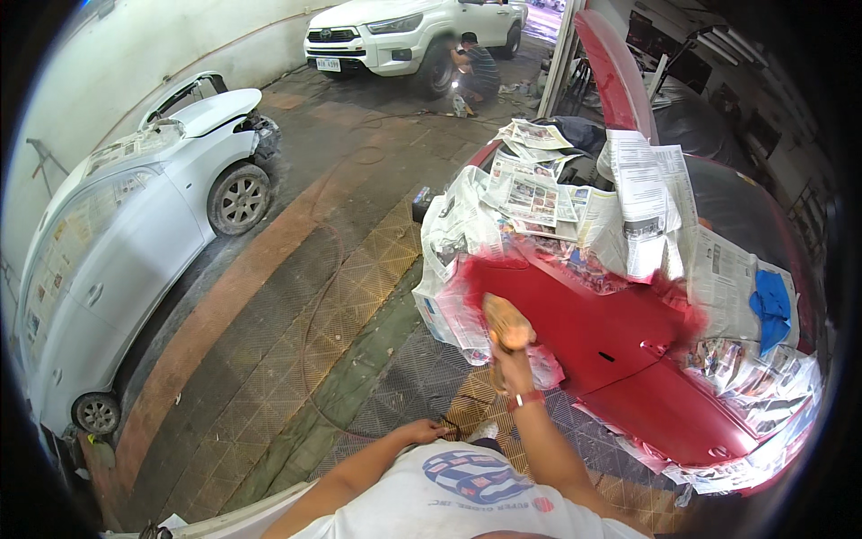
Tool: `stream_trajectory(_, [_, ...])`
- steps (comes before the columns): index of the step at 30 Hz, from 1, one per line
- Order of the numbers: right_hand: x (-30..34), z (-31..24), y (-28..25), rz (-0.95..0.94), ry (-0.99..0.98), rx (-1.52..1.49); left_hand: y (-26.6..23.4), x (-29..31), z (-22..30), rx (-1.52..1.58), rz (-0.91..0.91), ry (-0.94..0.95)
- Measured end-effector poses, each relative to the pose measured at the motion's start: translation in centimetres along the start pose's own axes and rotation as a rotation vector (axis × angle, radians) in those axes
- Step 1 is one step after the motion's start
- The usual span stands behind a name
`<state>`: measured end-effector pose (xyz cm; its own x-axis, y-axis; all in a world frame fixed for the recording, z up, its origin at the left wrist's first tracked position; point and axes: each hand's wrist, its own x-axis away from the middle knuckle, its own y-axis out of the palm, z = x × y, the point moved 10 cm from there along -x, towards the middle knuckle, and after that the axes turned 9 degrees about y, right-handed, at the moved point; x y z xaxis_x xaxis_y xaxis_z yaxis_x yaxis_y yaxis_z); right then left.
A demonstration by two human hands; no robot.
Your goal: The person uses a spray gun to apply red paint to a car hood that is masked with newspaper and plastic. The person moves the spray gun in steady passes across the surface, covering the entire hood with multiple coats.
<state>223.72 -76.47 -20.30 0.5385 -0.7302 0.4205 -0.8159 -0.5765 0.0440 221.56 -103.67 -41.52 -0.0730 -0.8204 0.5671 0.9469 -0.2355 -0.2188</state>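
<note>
My right hand (514,366) is wrapped round a spray gun (508,325) with a stained, tan-orange body, reaching out over the near left part of a glossy red car panel (584,310). Whether the gun touches the panel cannot be made out. Newspaper sheets (530,193) cover the car around the panel, and red paint has spread over their edges. Down by my waist, my left hand (422,432) is closed on a thin dark hose (452,425); its fingers are partly hidden.
A long hose (338,247) curves across the patterned floor mats. To the left stands a pale car (153,225) with its front stripped. Farther back, a person (478,70) crouches at the wheel of a white pickup (395,36). A blue cloth (770,310) lies on the newspaper.
</note>
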Motion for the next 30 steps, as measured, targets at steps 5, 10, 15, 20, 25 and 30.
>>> stream_trajectory(5, [-1.8,-4.7,7.1,-0.287,0.115,-0.277,0.3,1.5,-1.6,0.027,0.053,-0.006])
stream_trajectory(10, [-3.1,-4.8,-1.2,0.055,-0.041,-0.279,0.4,1.4,-1.6,0.040,0.055,-0.051])
stream_trajectory(15, [3.1,-3.2,-15.4,0.390,-0.066,-0.272,0.0,-0.1,1.1,-0.018,-0.030,0.009])
stream_trajectory(20, [14.5,-0.2,-32.7,0.948,-0.204,-0.203,0.6,-4.4,4.7,-0.093,-0.177,0.107])
stream_trajectory(25, [20.7,-0.6,-35.1,0.963,-0.216,-0.520,1.2,-7.8,4.8,-0.229,-0.233,0.121])
stream_trajectory(30, [19.8,-1.9,-33.5,1.096,-0.185,-0.495,2.4,-8.7,5.3,-0.227,-0.273,0.131])
